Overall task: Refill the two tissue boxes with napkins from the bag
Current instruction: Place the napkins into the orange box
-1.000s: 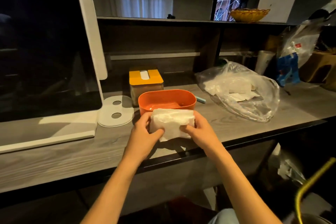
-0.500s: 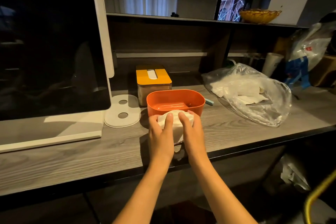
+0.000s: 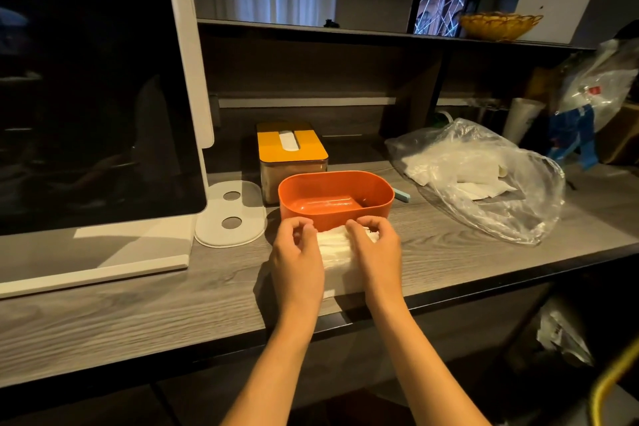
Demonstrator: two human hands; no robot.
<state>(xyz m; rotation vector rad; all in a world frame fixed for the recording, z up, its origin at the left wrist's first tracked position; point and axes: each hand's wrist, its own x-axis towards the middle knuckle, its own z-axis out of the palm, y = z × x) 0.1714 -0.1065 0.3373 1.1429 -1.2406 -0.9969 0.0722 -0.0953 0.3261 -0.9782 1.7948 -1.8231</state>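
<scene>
Both forearms bare, extended forward from lower frame edge, converging toward centre. Left hand (image 3: 298, 254): palm down, back of hand toward camera, fingers curled at far end, tips pinching top edge of napkin stack (image 3: 340, 254). Right hand (image 3: 377, 247): palm down, just beside left, fingers likewise curled over far edge of same stack, thumb side inward. Hands close, not touching each other. Wrists roughly straight, sitting above near tabletop (image 3: 138, 304) edge.
</scene>
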